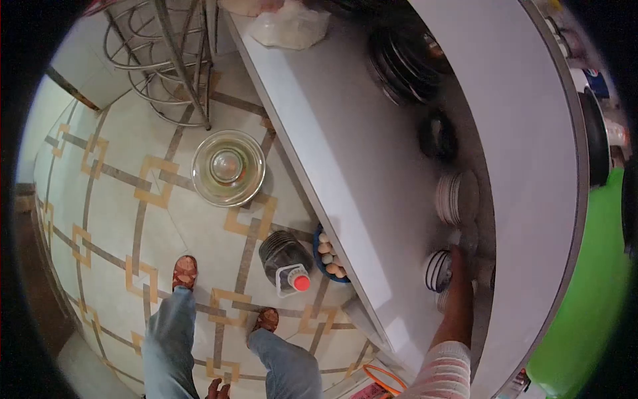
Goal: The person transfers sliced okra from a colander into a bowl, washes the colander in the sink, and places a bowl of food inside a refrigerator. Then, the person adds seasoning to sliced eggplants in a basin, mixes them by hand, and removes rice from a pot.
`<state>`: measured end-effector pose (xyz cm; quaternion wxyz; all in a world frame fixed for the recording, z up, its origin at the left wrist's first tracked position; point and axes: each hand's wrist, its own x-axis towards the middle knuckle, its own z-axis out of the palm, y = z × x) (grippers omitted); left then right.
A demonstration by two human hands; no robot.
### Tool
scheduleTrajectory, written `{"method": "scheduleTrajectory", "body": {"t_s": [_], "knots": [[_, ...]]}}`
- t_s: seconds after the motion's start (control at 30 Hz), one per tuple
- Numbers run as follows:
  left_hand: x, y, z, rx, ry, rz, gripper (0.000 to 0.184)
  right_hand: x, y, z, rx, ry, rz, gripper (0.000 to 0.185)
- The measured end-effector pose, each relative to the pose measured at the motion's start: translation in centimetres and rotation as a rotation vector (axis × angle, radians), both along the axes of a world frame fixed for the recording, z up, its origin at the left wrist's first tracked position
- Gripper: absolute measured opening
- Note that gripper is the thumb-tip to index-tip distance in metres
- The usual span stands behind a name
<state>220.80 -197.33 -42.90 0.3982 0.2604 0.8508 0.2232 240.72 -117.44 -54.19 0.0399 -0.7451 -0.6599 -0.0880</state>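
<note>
My right hand (459, 266) reaches into the shelf, the forearm in a striped knitted sleeve. It is beside a small stack of white bowls with dark rims (437, 270); its fingers are blurred and partly hidden, so I cannot tell whether they grip anything. Just behind stands a stack of pale plates or bowls (457, 197). More ribbed pale dishware (442, 300) sits under my wrist. At the bottom edge, my left hand (218, 390) hangs low near my legs, only its fingers showing, slightly apart and holding nothing visible.
A white shelf (332, 173) runs diagonally, with dark round pans (405, 63) at its far end. On the tiled floor are a glass bowl (228, 167), a red-capped plastic jug (286, 259), a blue basket of eggs (327, 258) and a metal rack (176, 66).
</note>
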Motion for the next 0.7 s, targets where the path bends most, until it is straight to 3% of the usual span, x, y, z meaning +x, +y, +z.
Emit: {"method": "scheduleTrajectory", "body": {"t_s": [0.07,0.17,0.2,0.27,0.37,0.43,0.47,0.53,0.57,0.7], "knots": [[-1.5,1.2,0.7,0.033,0.249,-0.138,0.042,-0.2,-0.2,0.1,0.007,0.002,-0.002,0.026],[1.6,-2.4,-1.9,0.048,-0.375,0.312,0.035,-1.5,-0.5,0.3,0.046,-0.011,0.003,0.024],[-0.4,-0.2,-0.6,0.108,0.025,-0.004,0.034,-2.9,-1.2,0.7,0.109,-0.013,0.036,0.024],[-1.2,1.0,0.7,-0.046,-0.375,0.325,0.038,-6.1,-2.9,1.0,0.279,0.081,0.246,0.023],[-2.7,1.1,0.7,0.131,0.127,-0.022,0.045,-16.6,-8.2,1.3,0.229,0.742,0.725,0.021],[-3.3,1.1,0.8,0.112,0.087,-0.006,0.048,-26.6,-12.5,2.1,0.055,1.112,0.962,0.02],[-3.4,1.0,0.8,0.1,0.066,0.004,0.05,-31.9,-14.2,3.0,0.042,1.139,1.044,0.019],[-3.7,0.6,0.8,0.097,0.047,0.035,0.052,-42.4,-15.7,6.0,0.247,0.799,1.109,0.022],[-3.8,0.4,0.7,0.095,0.038,0.05,0.053,-46.2,-14.8,6.0,0.231,0.908,1.058,0.023],[-5.3,-0.2,0.7,0.032,0.014,0.08,0.055,-54.6,-9.0,7.1,0.342,0.374,1.071,0.037]]}}
